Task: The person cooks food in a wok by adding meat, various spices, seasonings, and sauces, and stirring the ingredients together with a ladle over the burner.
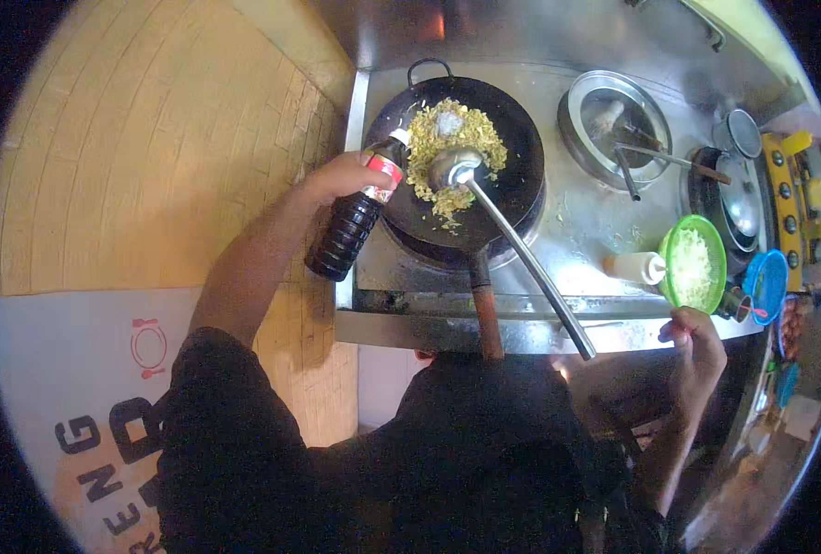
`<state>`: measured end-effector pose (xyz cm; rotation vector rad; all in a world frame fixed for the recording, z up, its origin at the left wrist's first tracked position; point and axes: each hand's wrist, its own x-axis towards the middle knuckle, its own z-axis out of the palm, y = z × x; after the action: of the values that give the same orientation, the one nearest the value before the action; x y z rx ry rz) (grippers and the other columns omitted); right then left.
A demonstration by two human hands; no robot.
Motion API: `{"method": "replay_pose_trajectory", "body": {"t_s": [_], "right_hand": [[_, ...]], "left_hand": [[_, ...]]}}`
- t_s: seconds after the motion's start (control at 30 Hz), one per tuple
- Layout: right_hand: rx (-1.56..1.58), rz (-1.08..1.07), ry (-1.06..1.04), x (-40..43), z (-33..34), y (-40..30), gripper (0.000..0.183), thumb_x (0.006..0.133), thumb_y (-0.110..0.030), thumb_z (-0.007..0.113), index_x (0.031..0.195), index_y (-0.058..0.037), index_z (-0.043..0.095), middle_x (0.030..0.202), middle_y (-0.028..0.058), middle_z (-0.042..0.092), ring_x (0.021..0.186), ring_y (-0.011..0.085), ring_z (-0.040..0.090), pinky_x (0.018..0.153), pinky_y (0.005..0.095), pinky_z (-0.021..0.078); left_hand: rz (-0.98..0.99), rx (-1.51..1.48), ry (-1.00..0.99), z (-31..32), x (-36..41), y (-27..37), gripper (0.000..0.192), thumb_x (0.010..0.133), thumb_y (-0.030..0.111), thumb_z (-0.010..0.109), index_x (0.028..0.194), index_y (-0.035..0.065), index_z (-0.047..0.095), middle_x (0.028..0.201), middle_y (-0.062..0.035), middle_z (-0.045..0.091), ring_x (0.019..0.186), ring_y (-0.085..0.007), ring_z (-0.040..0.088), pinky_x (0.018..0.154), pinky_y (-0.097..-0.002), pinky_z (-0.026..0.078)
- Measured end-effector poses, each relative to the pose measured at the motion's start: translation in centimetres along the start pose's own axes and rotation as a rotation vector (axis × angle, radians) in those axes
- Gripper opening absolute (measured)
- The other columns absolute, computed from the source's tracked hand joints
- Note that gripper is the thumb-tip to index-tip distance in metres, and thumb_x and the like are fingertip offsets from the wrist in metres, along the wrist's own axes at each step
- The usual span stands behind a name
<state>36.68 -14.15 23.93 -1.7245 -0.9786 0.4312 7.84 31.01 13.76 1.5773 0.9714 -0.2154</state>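
Note:
My left hand [344, 176] grips a plastic bottle of dark sauce [346, 232] around its red label. The bottle tilts, with its white top [400, 136] over the left side of a black wok [521, 159]. Chopped yellow-green food [483, 135] lies in the wok, with a small whitish heap [450, 123] on it. A metal ladle [514, 242] rests in the food, its handle reaching past the stove's front edge with no hand on it. My right hand [697, 350] is beside a green basket [720, 277], fingers curled toward the thumb; whether they pinch anything is unclear.
Shredded pale food [690, 263] fills the green basket, with a white squeeze bottle [635, 267] beside it. On the steel counter [583, 221] stand a round metal-rimmed pan [576, 149] holding a brush, a lidded pot [739, 197] and a blue basket [769, 277]. A tiled wall [175, 152] borders the left.

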Motion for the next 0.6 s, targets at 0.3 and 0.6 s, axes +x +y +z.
{"method": "replay_pose_trajectory", "body": {"t_s": [0.3, 0.6], "right_hand": [[-0.011, 0.004, 0.003, -0.3, -0.3, 0.1, 0.014, 0.085, -0.009, 0.061, 0.096, 0.0002, 0.059, 0.095, 0.0122, 0.06, 0.073, 0.0153, 0.059, 0.066, 0.0276, 0.0496], [0.007, 0.009, 0.003, -0.6, 0.0, -0.1, 0.018, 0.085, -0.012, 0.063, 0.096, 0.0014, 0.059, 0.095, 0.0123, 0.059, 0.074, 0.016, 0.059, 0.066, 0.0272, 0.0498]], "left_hand": [[-0.031, -0.05, 0.004, 0.2, 0.1, 0.8, 0.025, 0.071, 0.015, 0.068, 0.093, 0.0057, 0.06, 0.076, -0.0058, 0.063, 0.064, -0.0159, 0.061, 0.056, -0.0307, 0.05], [0.008, -0.05, 0.056, -0.4, 0.6, -0.6, 0.031, 0.067, 0.02, 0.073, 0.093, 0.0068, 0.062, 0.079, -0.0039, 0.063, 0.066, -0.0136, 0.06, 0.062, -0.0275, 0.048]]}}
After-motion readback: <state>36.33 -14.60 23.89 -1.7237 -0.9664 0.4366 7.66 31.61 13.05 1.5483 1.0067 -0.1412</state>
